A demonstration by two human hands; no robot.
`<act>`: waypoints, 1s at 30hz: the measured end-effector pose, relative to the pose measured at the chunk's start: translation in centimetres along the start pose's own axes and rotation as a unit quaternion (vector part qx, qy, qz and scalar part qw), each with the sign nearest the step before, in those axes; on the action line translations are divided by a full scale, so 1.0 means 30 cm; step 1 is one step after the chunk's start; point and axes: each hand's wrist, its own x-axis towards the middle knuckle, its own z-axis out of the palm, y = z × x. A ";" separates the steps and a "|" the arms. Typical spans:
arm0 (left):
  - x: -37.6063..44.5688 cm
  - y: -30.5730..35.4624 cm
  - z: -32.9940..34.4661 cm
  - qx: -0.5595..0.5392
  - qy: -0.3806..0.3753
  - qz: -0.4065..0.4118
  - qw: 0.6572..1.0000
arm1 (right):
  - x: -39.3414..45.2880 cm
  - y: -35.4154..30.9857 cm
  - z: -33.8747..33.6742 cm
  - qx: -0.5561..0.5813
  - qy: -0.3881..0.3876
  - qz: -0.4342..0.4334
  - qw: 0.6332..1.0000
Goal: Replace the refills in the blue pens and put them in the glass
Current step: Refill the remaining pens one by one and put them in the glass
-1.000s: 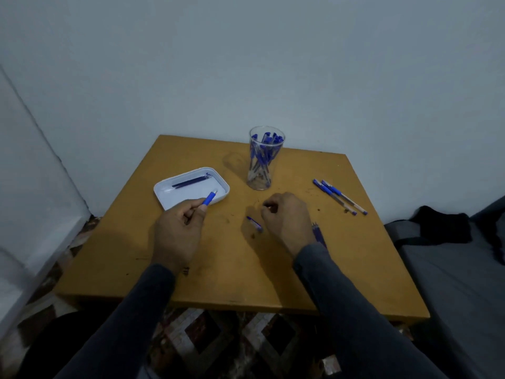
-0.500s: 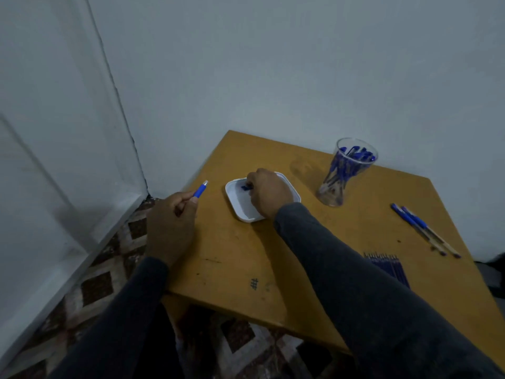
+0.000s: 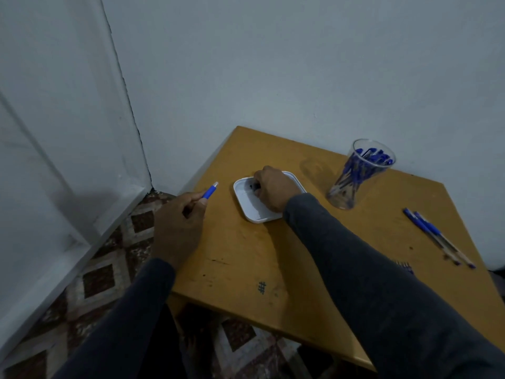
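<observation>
The person's left hand (image 3: 179, 227) is hovering off the counter's (image 3: 246, 258) nine o'clock edge, its fingers curling tight around a blue pen (image 3: 210, 191) whose clear tip is pointing toward one o'clock. The right hand (image 3: 274, 188) is reaching into the white tray (image 3: 252, 207) near the middle of the counter, fingers bending down over something small and dark, though I cannot tell whether they are actually gripping it. The glass (image 3: 359, 173), crowded with blue pens, is standing at two o'clock from the tray, and two more pens (image 3: 437, 237) are lying side by side at the three o'clock edge, well apart from both hands.
</observation>
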 end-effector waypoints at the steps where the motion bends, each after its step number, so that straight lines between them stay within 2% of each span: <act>1: -0.002 0.004 0.001 -0.004 -0.001 0.002 1.000 | -0.007 -0.001 -0.006 -0.008 -0.002 -0.007 1.000; 9: -0.041 0.067 0.039 -0.042 -0.023 0.050 0.998 | -0.159 -0.003 -0.096 0.061 0.064 -0.043 0.995; 11: -0.065 0.096 0.062 -0.042 -0.033 0.068 0.996 | -0.219 0.019 -0.125 0.147 0.073 -0.039 0.986; 14: -0.113 0.141 0.105 -0.076 -0.046 0.087 0.992 | -0.337 0.072 -0.154 0.349 0.102 -0.016 0.931; 16: -0.145 0.173 0.136 -0.112 -0.061 0.088 0.988 | -0.418 0.110 -0.147 0.424 0.123 0.002 0.897; 20: -0.208 0.245 0.193 -0.135 -0.112 0.080 0.981 | -0.559 0.176 -0.111 0.463 0.204 0.066 0.860; 23: -0.262 0.307 0.228 -0.122 -0.152 0.093 0.976 | -0.654 0.206 -0.086 0.510 0.261 0.111 0.812; 26: -0.309 0.350 0.259 -0.118 -0.175 0.100 0.972 | -0.727 0.228 -0.064 0.556 0.279 0.156 0.767; 30: -0.346 0.368 0.296 -0.125 -0.214 0.096 0.964 | -0.781 0.249 -0.053 0.586 0.285 0.168 0.740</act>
